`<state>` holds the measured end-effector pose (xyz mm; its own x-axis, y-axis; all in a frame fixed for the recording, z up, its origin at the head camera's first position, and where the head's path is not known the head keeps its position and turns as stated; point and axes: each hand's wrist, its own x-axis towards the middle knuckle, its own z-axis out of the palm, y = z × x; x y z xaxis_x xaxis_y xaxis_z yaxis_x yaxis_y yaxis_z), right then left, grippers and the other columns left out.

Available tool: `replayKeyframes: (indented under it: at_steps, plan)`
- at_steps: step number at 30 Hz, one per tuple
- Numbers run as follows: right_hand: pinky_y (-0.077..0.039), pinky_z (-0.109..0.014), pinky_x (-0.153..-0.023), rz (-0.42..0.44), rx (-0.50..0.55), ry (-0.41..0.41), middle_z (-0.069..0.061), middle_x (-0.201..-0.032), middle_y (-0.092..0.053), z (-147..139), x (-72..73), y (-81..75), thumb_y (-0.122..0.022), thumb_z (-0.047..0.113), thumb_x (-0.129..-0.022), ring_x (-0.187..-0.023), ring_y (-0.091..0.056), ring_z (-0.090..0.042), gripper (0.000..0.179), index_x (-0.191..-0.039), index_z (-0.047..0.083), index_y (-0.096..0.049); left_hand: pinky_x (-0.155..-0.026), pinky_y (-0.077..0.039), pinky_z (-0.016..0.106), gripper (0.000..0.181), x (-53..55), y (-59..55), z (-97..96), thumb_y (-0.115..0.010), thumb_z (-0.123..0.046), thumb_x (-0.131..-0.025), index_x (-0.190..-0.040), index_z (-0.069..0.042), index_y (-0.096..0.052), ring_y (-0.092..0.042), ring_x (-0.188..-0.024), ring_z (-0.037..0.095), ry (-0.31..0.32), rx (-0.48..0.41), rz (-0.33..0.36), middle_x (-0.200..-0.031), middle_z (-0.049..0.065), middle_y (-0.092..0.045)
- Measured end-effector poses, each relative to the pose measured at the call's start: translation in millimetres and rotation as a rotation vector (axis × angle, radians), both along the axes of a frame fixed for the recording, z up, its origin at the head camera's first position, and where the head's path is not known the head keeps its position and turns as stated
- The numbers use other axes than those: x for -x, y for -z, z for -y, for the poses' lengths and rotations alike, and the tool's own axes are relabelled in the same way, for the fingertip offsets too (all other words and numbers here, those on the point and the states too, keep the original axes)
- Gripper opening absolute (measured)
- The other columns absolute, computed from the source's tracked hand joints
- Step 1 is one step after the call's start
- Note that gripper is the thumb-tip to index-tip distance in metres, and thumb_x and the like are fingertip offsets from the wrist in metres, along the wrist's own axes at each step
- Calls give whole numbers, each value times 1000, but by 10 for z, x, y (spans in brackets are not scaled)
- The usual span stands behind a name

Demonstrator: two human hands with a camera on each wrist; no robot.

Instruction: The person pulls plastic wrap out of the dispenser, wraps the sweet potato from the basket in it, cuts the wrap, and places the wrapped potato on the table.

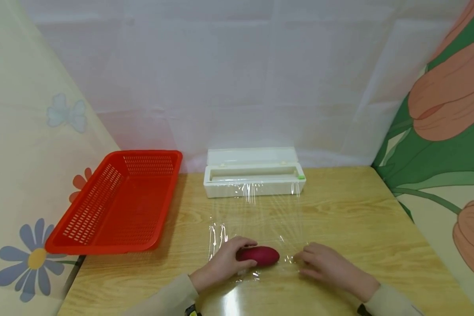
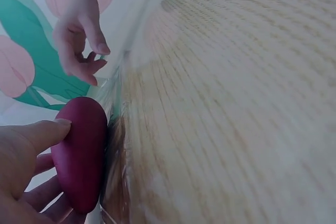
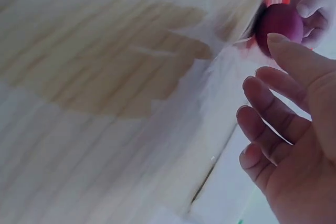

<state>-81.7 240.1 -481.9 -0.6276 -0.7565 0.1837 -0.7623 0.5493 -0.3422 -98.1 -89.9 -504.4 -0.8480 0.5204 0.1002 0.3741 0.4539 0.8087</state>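
A smooth purple-red oval (image 1: 262,256), shaped like a sweet potato, lies lengthwise over a sheet of clear plastic wrap (image 1: 256,219). My left hand (image 1: 230,260) grips its left end, thumb on the near side and fingers on the far side. In the left wrist view the thumb presses the top of the oval (image 2: 80,156). To the right, my right hand (image 1: 327,265) hovers by the wrap's right edge. Its fingers (image 3: 268,95) are loosely bent and apart in the right wrist view, with nothing between them and the thumb.
Behind the hands stands a white wrap dispenser box (image 1: 254,188), lid (image 1: 253,156) raised, the wrap running from it toward me. A red plastic basket (image 1: 163,215) sits at the left of the wooden table (image 1: 347,210). Printed cloths hang at the sides and a white one (image 1: 237,79) behind.
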Motion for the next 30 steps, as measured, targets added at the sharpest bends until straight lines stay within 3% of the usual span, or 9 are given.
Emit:
replayKeyframes:
  at_steps: [8,10,19,25,30]
  plan:
    - [-49,-20,-74,-305,-76,-210,12,-90,-63,262,43,47,-82,29,-88,-83,-55,-4,16,-99,21,-72,-101,-54,38,42,-15,10,9,-83,-21,-90,-125,-3,-71,-69,-111,24,-4,-51,-40,-121,5,-73]
    - [-49,-22,-76,-345,-108,-237,14,-89,-64,315,30,47,-81,30,-88,-83,-56,-5,15,-97,24,-70,-101,-54,38,41,-18,9,7,-84,-21,-89,-124,-3,-71,-69,-110,24,-2,-62,-46,-121,6,-73]
    - [-51,-24,-75,-311,-249,-221,11,-90,-64,464,18,5,-78,27,-93,-83,-58,-5,11,-96,21,-69,-99,-55,36,36,-21,9,4,-82,-22,-91,-121,-4,-74,-69,-108,21,1,-51,-53,-117,5,-75]
    - [-52,-24,-76,-392,-287,-212,9,-93,-68,502,26,37,-77,23,-93,-86,-62,-6,9,-98,20,-71,-98,-56,36,33,11,5,9,-81,-25,-92,-121,-10,-75,-69,-107,18,-14,-46,-7,-116,3,-75]
    - [-52,-24,-74,-447,-266,-209,9,-90,-67,503,52,85,-78,21,-89,-84,-61,-7,10,-94,19,-69,-99,-56,36,34,34,7,17,-78,-21,-93,-126,-11,-74,-68,-109,17,13,-38,-22,-119,3,-74]
